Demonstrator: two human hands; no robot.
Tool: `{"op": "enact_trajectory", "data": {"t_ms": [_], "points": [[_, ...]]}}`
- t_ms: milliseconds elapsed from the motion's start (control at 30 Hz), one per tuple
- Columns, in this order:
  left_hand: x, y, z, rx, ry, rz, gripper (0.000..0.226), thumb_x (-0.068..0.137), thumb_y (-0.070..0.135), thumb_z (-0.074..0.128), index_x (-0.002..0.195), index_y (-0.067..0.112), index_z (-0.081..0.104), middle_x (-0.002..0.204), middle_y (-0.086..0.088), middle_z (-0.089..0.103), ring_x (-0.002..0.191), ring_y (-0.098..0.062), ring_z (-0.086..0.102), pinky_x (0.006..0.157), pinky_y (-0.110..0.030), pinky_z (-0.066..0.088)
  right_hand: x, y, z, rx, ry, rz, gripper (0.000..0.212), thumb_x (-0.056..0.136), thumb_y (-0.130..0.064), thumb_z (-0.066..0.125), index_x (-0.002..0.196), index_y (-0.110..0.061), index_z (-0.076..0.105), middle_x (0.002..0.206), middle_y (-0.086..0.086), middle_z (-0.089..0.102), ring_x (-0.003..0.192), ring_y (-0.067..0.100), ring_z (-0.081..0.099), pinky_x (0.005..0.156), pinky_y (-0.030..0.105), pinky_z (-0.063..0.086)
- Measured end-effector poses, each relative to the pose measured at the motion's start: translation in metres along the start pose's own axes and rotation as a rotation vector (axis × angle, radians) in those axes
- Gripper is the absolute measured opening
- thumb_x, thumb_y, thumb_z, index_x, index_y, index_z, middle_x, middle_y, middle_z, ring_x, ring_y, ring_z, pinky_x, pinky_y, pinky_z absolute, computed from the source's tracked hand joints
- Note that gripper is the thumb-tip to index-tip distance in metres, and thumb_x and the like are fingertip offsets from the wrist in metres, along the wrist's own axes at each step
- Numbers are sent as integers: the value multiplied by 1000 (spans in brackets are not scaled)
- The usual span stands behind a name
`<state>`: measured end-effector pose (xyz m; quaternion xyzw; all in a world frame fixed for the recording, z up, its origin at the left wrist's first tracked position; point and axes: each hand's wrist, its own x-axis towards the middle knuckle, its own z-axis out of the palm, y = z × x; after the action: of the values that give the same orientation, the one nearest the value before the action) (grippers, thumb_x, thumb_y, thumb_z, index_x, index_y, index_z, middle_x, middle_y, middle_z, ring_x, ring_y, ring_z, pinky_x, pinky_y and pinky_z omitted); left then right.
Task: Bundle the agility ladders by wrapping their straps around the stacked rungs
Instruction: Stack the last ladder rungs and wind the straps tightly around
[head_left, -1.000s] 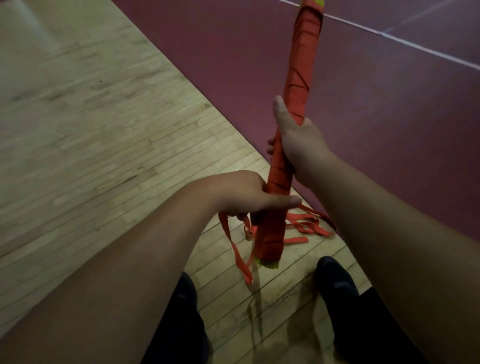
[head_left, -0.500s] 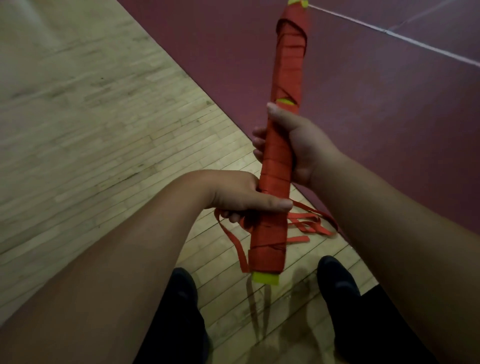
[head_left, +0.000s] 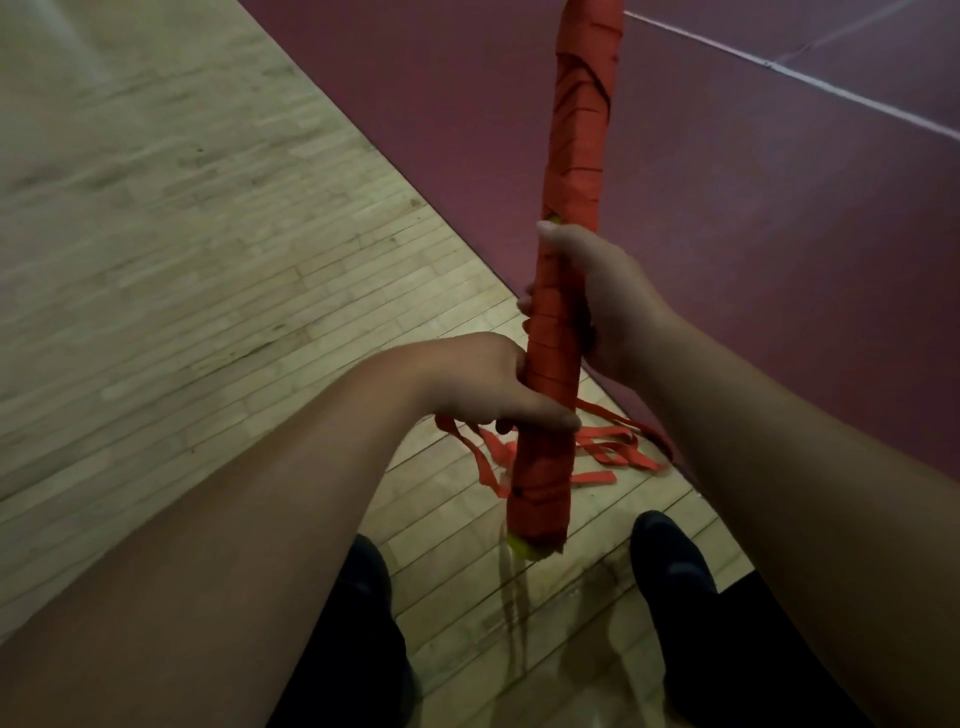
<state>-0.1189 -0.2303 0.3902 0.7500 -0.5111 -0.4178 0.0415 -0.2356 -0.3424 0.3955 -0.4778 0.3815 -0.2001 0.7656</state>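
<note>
Pale wood plank floor fills left and bottom, boards running diagonally. Maroon court surface fills upper right, meeting wood along straight diagonal edge. Thin white line crosses maroon area at top right; fainter line branches off it toward top edge. Two dark shoes, left and right, stand on wood, apart. Dark trousers above them at bottom edge.
</note>
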Motion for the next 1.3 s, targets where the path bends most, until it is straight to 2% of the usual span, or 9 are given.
{"op": "enact_trajectory", "data": {"t_ms": [233, 467, 633, 733, 867, 1000, 1133, 1233, 1300], "points": [[-14, -1, -5, -399, -262, 155, 40, 83, 52, 81, 104, 18, 76, 86, -4, 73, 70, -16, 56, 61, -27, 43, -4, -2, 2, 215, -246, 5, 52, 93, -46, 70, 132, -13, 62, 94, 7, 73, 64, 16, 64, 60, 30, 54], [9, -3, 11, -17, 9, -54, 54, 88, 73, 74, 83, 19, 75, 64, 4, 71, 51, -10, 60, 53, -25, 47, 3, 28, 16, -317, 199, -84, 43, 90, -34, 86, 118, -13, 62, 92, 9, 73, 60, 16, 72, 54, 31, 63], [10, -9, 12, 2, -92, -36, 53, 81, 75, 79, 91, 23, 80, 72, 9, 74, 67, -10, 66, 64, -28, 51, 4, 19, 9, -139, 31, 22, 39, 92, -30, 84, 119, -12, 64, 119, 19, 74, 90, 29, 82, 75, 47, 68], [4, -14, 0, -190, -217, 52, 41, 86, 60, 83, 100, 22, 79, 82, 2, 72, 76, -14, 62, 68, -28, 50, -1, 4, 1, 48, -139, 55, 43, 100, -42, 68, 132, -16, 56, 120, 16, 79, 82, 27, 79, 79, 44, 64], [-2, -15, -6, -408, -409, 135, 39, 83, 57, 85, 100, 22, 78, 91, -10, 64, 72, -20, 50, 58, -25, 39, -2, -1, -4, 241, -244, 93, 55, 94, -45, 64, 138, -11, 63, 110, 12, 79, 64, 19, 64, 67, 32, 48], [0, -10, -8, -308, -348, 39, 51, 86, 60, 81, 104, 12, 78, 83, -7, 72, 59, -11, 54, 58, -25, 41, 3, 4, 3, 43, -20, 139, 30, 98, -36, 68, 117, -12, 64, 82, 6, 71, 65, 19, 68, 66, 33, 56], [7, 1, 7, -83, -250, -60, 61, 90, 73, 70, 103, 14, 80, 77, 5, 74, 60, -9, 59, 55, -23, 48, 6, 23, 6, -280, 305, 84, 43, 94, -53, 76, 116, -20, 59, 103, 9, 74, 81, 22, 72, 63, 34, 59], [13, 11, 23, 89, -104, -86, 68, 82, 85, 68, 90, 18, 78, 78, 6, 74, 68, -12, 66, 59, -27, 51, 11, 29, 3, -297, 318, 135, 63, 88, -71, 74, 118, -20, 54, 106, 10, 73, 93, 26, 74, 82, 45, 62], [15, 6, 24, 81, -50, -89, 64, 81, 81, 74, 89, 18, 78, 81, 2, 74, 69, -16, 67, 60, -29, 52, 11, 24, 1, -247, 259, 159, 63, 87, -69, 76, 117, -18, 58, 105, 10, 74, 90, 26, 77, 80, 45, 65]]}}
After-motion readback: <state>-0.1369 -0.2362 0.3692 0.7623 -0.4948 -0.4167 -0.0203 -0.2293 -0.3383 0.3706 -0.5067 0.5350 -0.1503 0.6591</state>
